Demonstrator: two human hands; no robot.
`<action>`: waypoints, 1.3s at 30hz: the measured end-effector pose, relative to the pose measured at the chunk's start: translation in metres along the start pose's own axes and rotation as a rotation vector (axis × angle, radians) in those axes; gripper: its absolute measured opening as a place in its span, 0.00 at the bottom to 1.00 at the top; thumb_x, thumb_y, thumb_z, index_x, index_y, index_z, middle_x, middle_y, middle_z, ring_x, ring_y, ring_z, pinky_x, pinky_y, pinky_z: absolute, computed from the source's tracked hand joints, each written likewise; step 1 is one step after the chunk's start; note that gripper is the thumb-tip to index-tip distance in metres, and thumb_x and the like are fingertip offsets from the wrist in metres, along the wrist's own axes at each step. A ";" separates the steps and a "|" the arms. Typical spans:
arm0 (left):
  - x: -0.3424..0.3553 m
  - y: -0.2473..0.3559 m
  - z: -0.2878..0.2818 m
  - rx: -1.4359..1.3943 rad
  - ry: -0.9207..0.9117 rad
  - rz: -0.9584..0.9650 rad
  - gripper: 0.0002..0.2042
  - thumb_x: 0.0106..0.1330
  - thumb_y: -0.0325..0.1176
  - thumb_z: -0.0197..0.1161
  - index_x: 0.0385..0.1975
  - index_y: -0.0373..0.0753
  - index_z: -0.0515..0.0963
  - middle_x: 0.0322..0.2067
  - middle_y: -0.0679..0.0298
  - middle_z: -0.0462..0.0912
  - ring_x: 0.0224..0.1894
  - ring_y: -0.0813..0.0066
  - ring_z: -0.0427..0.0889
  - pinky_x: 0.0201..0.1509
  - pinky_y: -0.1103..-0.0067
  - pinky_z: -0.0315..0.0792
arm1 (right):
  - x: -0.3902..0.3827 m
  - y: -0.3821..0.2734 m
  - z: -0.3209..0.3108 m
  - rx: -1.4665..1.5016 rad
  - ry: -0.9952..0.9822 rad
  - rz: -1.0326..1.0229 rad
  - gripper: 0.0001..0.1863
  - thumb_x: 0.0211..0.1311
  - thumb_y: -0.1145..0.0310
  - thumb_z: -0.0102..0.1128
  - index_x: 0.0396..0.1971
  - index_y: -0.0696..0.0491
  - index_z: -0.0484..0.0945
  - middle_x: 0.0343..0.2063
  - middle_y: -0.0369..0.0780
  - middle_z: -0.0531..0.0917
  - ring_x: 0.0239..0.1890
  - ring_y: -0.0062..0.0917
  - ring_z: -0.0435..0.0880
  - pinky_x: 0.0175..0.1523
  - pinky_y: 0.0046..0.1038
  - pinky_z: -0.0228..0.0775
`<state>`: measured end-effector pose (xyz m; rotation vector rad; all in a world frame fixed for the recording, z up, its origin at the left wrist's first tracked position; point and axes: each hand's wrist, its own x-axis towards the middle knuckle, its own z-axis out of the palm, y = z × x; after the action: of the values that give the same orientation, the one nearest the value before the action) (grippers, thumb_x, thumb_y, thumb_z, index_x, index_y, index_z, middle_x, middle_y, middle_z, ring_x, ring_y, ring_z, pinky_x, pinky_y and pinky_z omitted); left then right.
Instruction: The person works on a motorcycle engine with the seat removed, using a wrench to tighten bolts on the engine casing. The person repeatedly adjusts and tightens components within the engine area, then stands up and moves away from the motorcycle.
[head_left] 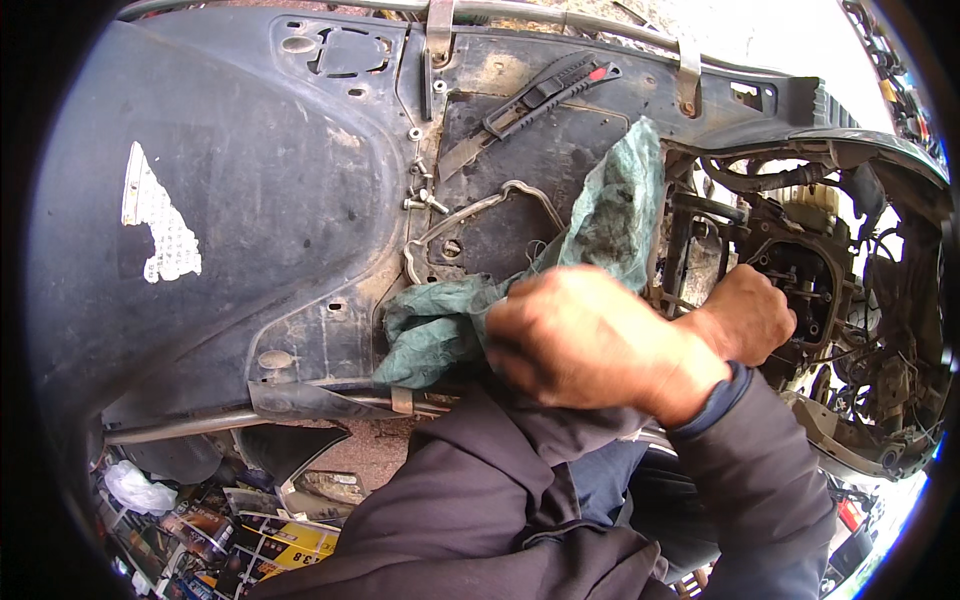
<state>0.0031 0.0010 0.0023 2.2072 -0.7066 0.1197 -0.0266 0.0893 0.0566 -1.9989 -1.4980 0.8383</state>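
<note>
Two bare hands at a worn dark vehicle body, forearms crossed. The right hand (580, 340) lies uppermost, its sleeve rising from the lower right; it is blurred, its knuckles bent, and it overlaps the green cloth (622, 205). Its fingers are turned from my view, and I cannot tell whether they grasp the fabric. The left hand (745, 312), beyond the right wrist, is curled beside the exposed engine opening (800, 290); its fingers are likewise hidden, so whether they clench on anything cannot be told.

The cloth, crumpled and stained, spreads over the dark panel (250, 200), one end reaching toward the engine side, the other bunched near the metal rail (190, 428). Above it lies a black utility knife (540, 100), its blade pointing down and left. Left of the cloth's upper end rests a bent metal strip (470, 212), with several small bolts (436, 202) just beside it. At the lower left is a white plastic bag (140, 488).
</note>
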 end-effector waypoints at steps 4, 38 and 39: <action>-0.001 -0.002 0.002 -0.021 -0.030 0.020 0.09 0.61 0.34 0.59 0.32 0.44 0.86 0.32 0.60 0.89 0.38 0.62 0.90 0.37 0.65 0.80 | 0.004 0.001 -0.007 -0.056 0.099 0.032 0.04 0.52 0.71 0.62 0.24 0.56 0.81 0.23 0.49 0.83 0.29 0.48 0.86 0.35 0.44 0.80; -0.001 -0.007 0.002 -0.024 0.242 0.062 0.12 0.51 0.35 0.74 0.23 0.37 0.77 0.24 0.56 0.82 0.27 0.54 0.82 0.29 0.67 0.74 | -0.295 0.118 0.319 0.155 0.356 1.329 0.15 0.59 0.67 0.59 0.44 0.55 0.85 0.46 0.55 0.85 0.50 0.48 0.85 0.54 0.41 0.78; -0.002 -0.005 0.002 -0.024 0.238 0.064 0.12 0.50 0.34 0.74 0.23 0.37 0.76 0.23 0.56 0.81 0.26 0.54 0.81 0.29 0.68 0.73 | -0.283 0.138 0.325 0.129 0.341 1.344 0.15 0.59 0.67 0.59 0.44 0.55 0.85 0.45 0.55 0.85 0.50 0.48 0.85 0.53 0.41 0.78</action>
<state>0.0041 0.0033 -0.0032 2.1038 -0.6416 0.3974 -0.2312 -0.2111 -0.2131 -2.7212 0.2608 0.8970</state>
